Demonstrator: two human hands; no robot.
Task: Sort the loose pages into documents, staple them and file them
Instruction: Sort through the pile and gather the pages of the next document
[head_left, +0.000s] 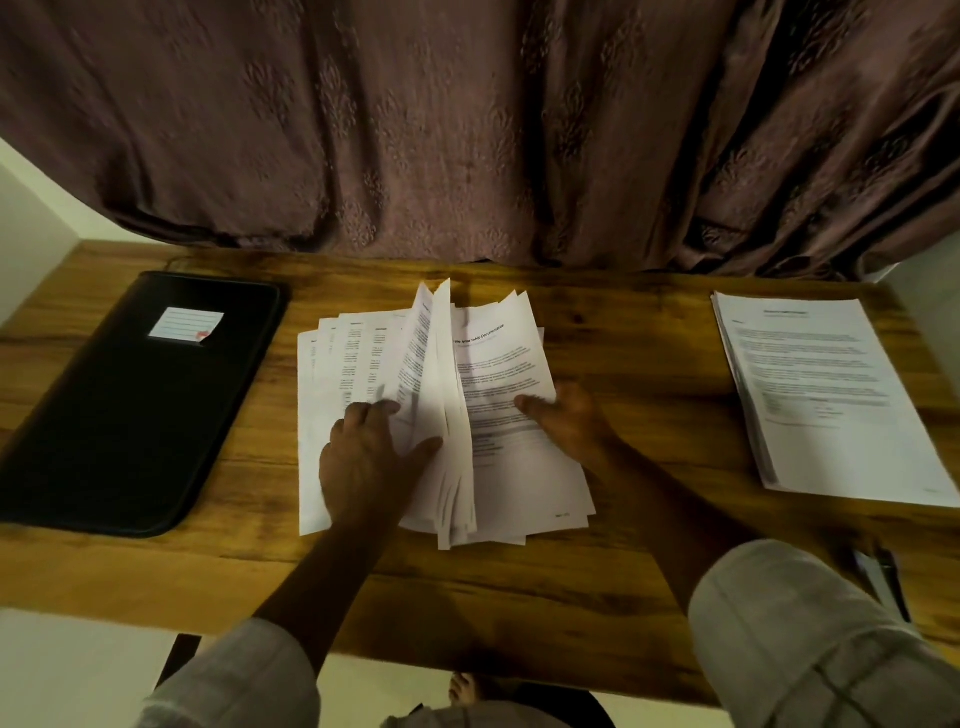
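A fanned pile of loose printed pages (509, 364) lies in the middle of the wooden table (639, 364). My left hand (369, 457) rests on the pile's left part, fingers spread over several sheets, thumb against sheets that stand up on edge. To the right, my right hand (566, 421) presses flat on a page with a bold title line. A neat second stack of pages (831, 395) sits at the table's right. A black zipped file folder (135, 405) with a white label lies at the left.
A dark stapler-like object (883, 577) lies near the table's front right edge, partly behind my right sleeve. A brown patterned curtain (467, 130) hangs behind the table. Bare wood shows between the folder, the pile and the right stack.
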